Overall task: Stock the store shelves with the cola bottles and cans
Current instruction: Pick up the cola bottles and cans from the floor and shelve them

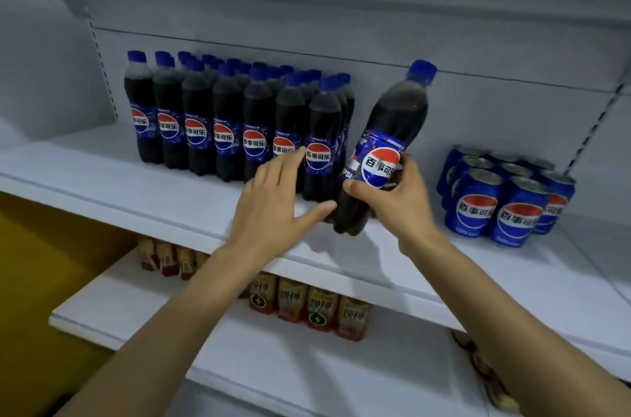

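My right hand (392,198) grips tilted bottle (379,150); left hand (276,198) released. Stand it upright, snug against row (225,129), label forward.

Rear cola bottles (239,69) masked by front row of 7; only caps show, count unclear. Back cans (478,160) half hidden behind the front ones. Lower-shelf cartons (321,309) partly behind left forearm (191,307). Bottom-right packet (483,368), possibly snacks, too blurred to identify.
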